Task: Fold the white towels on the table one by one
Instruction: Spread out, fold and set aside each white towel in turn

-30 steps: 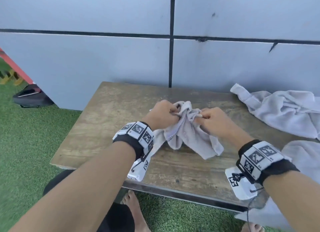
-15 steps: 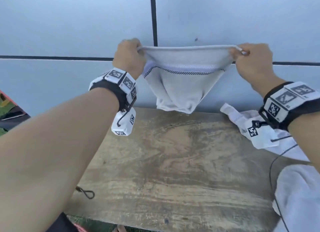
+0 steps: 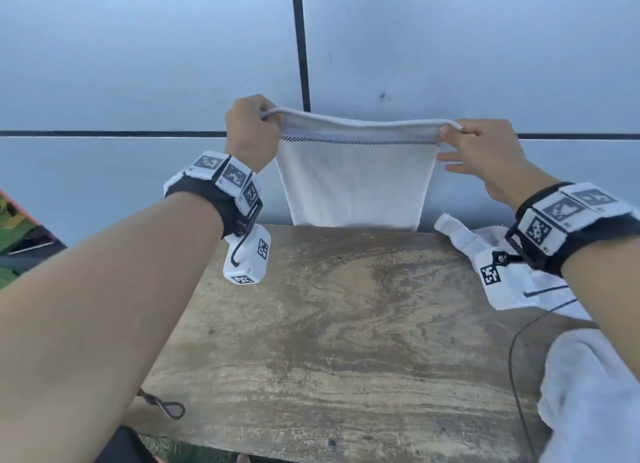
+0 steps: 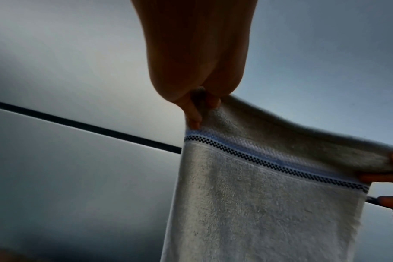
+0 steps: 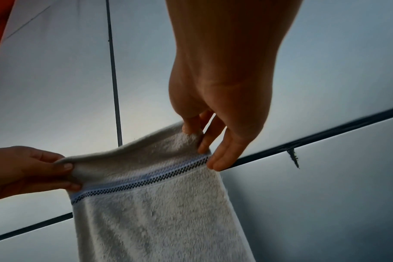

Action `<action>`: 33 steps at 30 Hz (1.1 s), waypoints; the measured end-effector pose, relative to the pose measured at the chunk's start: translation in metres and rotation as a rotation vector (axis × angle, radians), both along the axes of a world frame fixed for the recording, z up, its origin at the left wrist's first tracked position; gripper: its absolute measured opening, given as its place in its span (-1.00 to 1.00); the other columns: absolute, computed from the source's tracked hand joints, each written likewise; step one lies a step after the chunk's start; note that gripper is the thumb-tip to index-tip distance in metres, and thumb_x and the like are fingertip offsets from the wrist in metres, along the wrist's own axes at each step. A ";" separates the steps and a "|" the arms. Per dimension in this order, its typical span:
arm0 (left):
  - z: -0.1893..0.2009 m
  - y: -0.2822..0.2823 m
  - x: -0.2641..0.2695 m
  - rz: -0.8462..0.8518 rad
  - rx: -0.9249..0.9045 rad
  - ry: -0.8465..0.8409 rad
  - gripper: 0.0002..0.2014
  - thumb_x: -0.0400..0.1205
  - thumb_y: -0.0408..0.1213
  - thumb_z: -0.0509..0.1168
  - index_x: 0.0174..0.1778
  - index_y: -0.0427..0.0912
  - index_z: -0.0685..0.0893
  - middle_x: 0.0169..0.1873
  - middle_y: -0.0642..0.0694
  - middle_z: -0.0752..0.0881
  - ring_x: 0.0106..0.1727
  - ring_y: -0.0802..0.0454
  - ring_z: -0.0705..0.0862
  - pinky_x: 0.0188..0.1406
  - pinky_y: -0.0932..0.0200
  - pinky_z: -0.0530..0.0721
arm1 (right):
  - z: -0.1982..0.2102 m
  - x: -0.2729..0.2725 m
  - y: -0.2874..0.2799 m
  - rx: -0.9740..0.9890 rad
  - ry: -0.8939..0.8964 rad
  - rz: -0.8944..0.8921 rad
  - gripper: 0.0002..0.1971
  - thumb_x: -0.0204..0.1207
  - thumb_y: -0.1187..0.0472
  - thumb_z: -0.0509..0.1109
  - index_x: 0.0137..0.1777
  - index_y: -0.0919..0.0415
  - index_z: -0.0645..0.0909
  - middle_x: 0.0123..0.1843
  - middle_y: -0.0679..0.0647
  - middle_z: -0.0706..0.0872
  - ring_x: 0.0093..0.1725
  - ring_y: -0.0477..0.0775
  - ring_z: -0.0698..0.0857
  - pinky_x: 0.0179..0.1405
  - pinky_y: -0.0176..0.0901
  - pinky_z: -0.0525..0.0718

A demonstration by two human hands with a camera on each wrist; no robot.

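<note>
A small white towel (image 3: 355, 182) with a blue and black checked band near its top hangs spread flat in the air over the far edge of the wooden table (image 3: 346, 341). My left hand (image 3: 251, 133) pinches its top left corner between thumb and curled fingers (image 4: 194, 117). My right hand (image 3: 474, 144) pinches the top right corner with thumb and forefinger, and its other fingers (image 5: 218, 159) lie straight. The towel (image 5: 159, 212) hangs straight down below the band, its lower edge just at the table's far edge.
A crumpled white towel (image 3: 464, 241) lies at the table's right, partly behind my right wrist. Another white towel (image 3: 595, 393) is heaped at the near right corner. A grey panelled wall (image 3: 138, 64) stands close behind the table. A thin black cable (image 3: 516, 376) runs over the right side.
One second ago the towel was bunched on the table between both hands. I lifted it, pulled the corners apart, and it now hangs flat instead of sagging into a point.
</note>
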State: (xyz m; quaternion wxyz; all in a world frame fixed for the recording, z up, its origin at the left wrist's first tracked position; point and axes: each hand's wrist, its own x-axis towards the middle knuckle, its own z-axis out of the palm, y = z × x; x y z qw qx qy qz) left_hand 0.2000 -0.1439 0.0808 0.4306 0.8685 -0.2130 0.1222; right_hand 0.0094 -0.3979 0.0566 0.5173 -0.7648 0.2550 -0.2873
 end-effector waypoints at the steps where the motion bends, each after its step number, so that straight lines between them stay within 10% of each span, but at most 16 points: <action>1: -0.006 0.006 -0.003 -0.014 0.013 0.017 -0.81 0.65 -0.44 0.22 -0.04 -0.23 0.75 -0.21 -0.17 0.69 -0.33 0.00 0.58 -0.55 0.31 0.44 | -0.002 -0.005 0.001 -0.009 0.034 0.013 -0.88 0.66 0.07 0.42 -0.04 0.01 0.78 0.12 0.12 0.82 0.05 0.11 0.85 0.19 0.12 0.79; 12: -0.126 0.104 -0.105 -0.238 0.455 0.280 -0.78 0.65 -0.49 0.24 -0.19 -0.13 0.72 -0.48 -0.01 0.57 -0.46 -0.01 0.52 -0.65 0.30 0.37 | -0.117 -0.130 0.069 -0.263 0.541 0.110 -0.55 0.66 0.05 0.40 -0.37 0.36 0.54 -0.44 0.15 0.52 -0.35 0.18 0.53 -0.35 -0.02 0.37; 17: -0.185 0.150 -0.150 -0.284 0.497 0.383 -0.75 0.66 -0.43 0.23 -0.26 -0.08 0.70 -0.48 -0.04 0.58 -0.42 -0.06 0.54 -0.49 0.20 0.40 | -0.154 -0.183 0.108 -0.283 0.550 0.152 -0.79 0.67 0.08 0.41 0.10 0.14 0.83 0.18 -0.07 0.73 0.11 0.00 0.67 0.11 -0.18 0.49; 23: -0.175 0.174 -0.181 -0.309 0.413 0.329 -0.76 0.71 -0.41 0.22 -0.23 -0.11 0.68 -0.56 0.01 0.50 -0.58 0.10 0.37 -0.58 0.26 0.29 | -0.156 -0.213 0.130 -0.312 0.380 0.139 -0.80 0.66 0.18 0.42 0.20 0.12 0.81 0.31 -0.12 0.72 0.28 -0.05 0.69 0.31 -0.11 0.61; 26: -0.158 0.181 -0.188 -0.262 0.311 0.289 -0.76 0.74 -0.30 0.26 -0.26 -0.12 0.62 -0.51 -0.05 0.52 -0.51 0.04 0.41 -0.51 0.17 0.36 | -0.147 -0.219 0.137 -0.245 0.258 0.122 -0.75 0.68 0.16 0.40 0.30 0.04 0.77 0.45 -0.12 0.62 -0.08 -0.17 0.79 -0.23 -0.36 0.63; 28: -0.146 0.183 -0.190 -0.201 0.231 0.242 -0.71 0.73 -0.23 0.31 -0.34 -0.11 0.57 -0.51 -0.03 0.49 -0.50 0.05 0.40 -0.49 0.14 0.32 | -0.138 -0.221 0.143 -0.259 0.200 0.108 -0.80 0.71 0.13 0.35 0.20 -0.02 0.78 0.17 -0.12 0.75 -0.55 -0.16 0.51 -0.53 -0.29 0.43; 30: -0.134 0.185 -0.192 -0.168 0.162 0.196 -0.72 0.72 -0.18 0.33 -0.33 -0.08 0.56 -0.52 0.02 0.47 -0.49 0.09 0.39 -0.49 0.16 0.27 | -0.129 -0.221 0.146 -0.278 0.143 0.099 -0.84 0.73 0.10 0.32 0.02 -0.06 0.74 -0.33 -0.04 0.66 -0.54 -0.13 0.39 -0.52 -0.25 0.37; 33: -0.119 0.185 -0.194 -0.176 0.073 0.158 -0.75 0.73 -0.15 0.31 -0.23 -0.18 0.60 -0.50 0.03 0.46 -0.49 0.11 0.38 -0.48 0.16 0.28 | -0.115 -0.220 0.148 -0.306 0.095 0.069 -0.79 0.74 0.10 0.30 -0.13 0.06 0.66 -0.45 -0.03 0.49 -0.47 -0.13 0.38 -0.48 -0.34 0.35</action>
